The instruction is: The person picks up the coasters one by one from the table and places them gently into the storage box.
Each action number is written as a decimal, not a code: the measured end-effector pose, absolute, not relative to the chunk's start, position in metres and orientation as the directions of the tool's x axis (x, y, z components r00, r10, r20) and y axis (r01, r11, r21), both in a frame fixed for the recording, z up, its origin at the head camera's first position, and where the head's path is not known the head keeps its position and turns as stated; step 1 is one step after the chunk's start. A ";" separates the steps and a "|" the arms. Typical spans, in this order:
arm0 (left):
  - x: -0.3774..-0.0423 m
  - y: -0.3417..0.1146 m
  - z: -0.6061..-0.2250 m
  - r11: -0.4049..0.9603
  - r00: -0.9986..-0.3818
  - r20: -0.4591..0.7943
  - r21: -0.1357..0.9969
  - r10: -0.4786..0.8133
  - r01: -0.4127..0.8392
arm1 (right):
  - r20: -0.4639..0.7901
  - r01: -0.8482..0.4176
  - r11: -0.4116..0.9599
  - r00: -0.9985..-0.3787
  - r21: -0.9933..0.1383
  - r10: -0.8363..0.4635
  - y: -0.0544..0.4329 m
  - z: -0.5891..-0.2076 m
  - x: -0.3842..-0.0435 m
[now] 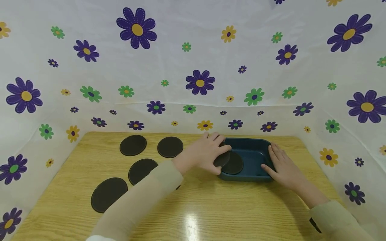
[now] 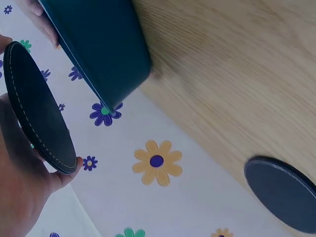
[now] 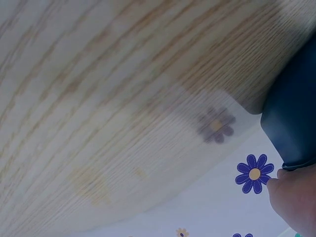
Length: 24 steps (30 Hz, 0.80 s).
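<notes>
My left hand (image 1: pixel 203 152) grips a round black coaster (image 1: pixel 222 159) by its edges, over the left end of a dark blue rectangular bin (image 1: pixel 247 178). The left wrist view shows this stitched-edge coaster (image 2: pixel 42 108) tilted, with fingers and thumb at opposite sides of its rim. A second black coaster (image 1: pixel 236 164) lies inside the bin, partly covered by the held one. At the bin's right end, my right hand (image 1: pixel 283 167) rests over the rim, fingers extended along the outside and thumb reaching over the front corner.
Several more black coasters lie on the wooden table to the left, such as the back-left coaster (image 1: pixel 133 145) and the front-left coaster (image 1: pixel 105 194). My left sleeve (image 1: pixel 144 197) partly hides some. A flower-print cloth (image 1: pixel 169 60) surrounds the table at the back and sides.
</notes>
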<state>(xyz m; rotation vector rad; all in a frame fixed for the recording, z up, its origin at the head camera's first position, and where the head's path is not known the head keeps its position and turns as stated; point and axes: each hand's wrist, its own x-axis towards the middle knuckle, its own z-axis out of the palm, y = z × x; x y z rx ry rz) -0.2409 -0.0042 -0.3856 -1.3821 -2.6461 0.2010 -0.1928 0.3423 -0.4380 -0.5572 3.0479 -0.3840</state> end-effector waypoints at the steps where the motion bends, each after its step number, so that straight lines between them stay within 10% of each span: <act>1: -0.242 -0.001 -0.387 0.566 -0.564 0.072 -0.190 0.823 0.802 | 0.027 -0.348 0.905 -0.936 -0.246 -0.352 0.342 -0.438 -0.193; 24: -0.250 0.069 -0.410 0.616 -0.619 0.042 -0.170 0.784 0.769 | 0.036 -0.342 0.906 -0.938 -0.249 -0.344 0.340 -0.437 -0.192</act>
